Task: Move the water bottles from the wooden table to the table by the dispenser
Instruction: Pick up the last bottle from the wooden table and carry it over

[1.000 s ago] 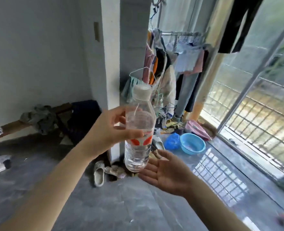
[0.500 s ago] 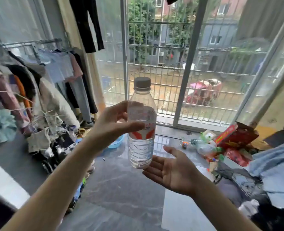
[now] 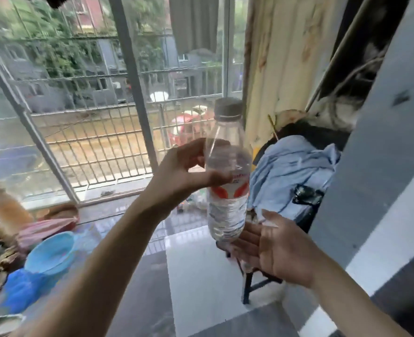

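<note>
Window-side, left grip (image 3: 184, 171) around bottle (image 3: 228, 181)

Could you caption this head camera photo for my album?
Left hand holds a clear plastic water bottle upright above the open right hand.

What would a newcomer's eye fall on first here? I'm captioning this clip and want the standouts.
The clear water bottle at centre frame, upright, held round its middle by the left hand. Just beneath it the right hand waits palm up, fingers straight. Behind both, the barred window fills the upper left.
</note>
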The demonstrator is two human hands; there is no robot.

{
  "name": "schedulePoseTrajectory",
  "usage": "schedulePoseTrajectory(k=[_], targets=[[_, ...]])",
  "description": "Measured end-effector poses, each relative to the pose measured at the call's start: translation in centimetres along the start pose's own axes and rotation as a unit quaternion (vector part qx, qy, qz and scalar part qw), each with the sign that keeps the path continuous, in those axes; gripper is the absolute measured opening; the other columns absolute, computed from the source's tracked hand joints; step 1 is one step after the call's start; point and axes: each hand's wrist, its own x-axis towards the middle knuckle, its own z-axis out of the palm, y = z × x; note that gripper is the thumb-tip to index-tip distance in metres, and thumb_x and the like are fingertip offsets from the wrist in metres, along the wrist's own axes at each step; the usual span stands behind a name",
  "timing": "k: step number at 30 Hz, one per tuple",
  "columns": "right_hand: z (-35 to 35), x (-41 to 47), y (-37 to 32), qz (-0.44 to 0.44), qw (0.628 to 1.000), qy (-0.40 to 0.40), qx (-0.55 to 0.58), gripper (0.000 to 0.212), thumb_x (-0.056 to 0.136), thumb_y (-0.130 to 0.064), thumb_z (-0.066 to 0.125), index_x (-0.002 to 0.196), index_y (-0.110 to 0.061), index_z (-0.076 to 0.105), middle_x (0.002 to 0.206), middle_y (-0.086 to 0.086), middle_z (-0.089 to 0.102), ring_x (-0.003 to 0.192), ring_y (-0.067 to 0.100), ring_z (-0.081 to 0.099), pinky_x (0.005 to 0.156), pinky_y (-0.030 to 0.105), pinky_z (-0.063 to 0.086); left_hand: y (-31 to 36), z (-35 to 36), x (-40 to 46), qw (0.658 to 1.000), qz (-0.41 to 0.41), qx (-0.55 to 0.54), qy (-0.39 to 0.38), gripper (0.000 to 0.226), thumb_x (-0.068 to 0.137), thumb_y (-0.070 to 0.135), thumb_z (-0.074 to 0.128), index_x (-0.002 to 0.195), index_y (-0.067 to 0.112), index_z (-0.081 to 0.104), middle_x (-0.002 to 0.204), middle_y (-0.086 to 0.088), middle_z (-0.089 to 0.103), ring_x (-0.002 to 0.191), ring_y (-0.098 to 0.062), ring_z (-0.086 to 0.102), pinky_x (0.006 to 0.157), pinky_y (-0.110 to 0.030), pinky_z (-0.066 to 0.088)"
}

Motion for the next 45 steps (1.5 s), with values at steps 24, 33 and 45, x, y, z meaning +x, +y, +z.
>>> schedulePoseTrajectory(k=[24,33,45], targets=[[-11.9,-28.6,11.0,-0.363,0.79,0.387,0.306,0.064,0.098,-0.044,0.04,0.133,0.007,0.056,0.126,0.028,0.063,0.104,0.038,0.069,0.097,0.049,0.052,7.9,36.7,0.9,0.769,0.054,-0.32,-0.55,0.053,0.059,0.032,0.086,0.108,0.02,0.069,0.09,0.001,0.075,0.093,-0.023,0.068,0.088,-0.037,0.057],[-14.3,-38.8,17.3,-0.436,0.698,0.427,0.375,0.062,0.099,-0.042,0.04,0.136,0.007,0.052,0.135,0.026,0.059,0.127,0.037,0.056,0.103,0.048,0.047,14.7,47.6,-6.9,0.671,0.065,-0.336,-0.657,0.054,0.062,0.031,0.086,0.113,0.02,0.071,0.11,-0.014,0.076,0.101,-0.025,0.071,0.094,-0.04,0.057],[-19.0,-51.9,21.2,-0.487,0.635,0.445,0.402,0.062,0.101,-0.043,0.037,0.136,0.006,0.05,0.136,0.026,0.058,0.122,0.039,0.06,0.104,0.049,0.048,23.7,58.5,-14.9,0.621,0.144,-0.342,-0.691,0.05,0.066,0.035,0.083,0.114,0.034,0.071,0.109,0.003,0.077,0.111,-0.028,0.069,0.102,-0.044,0.054]])
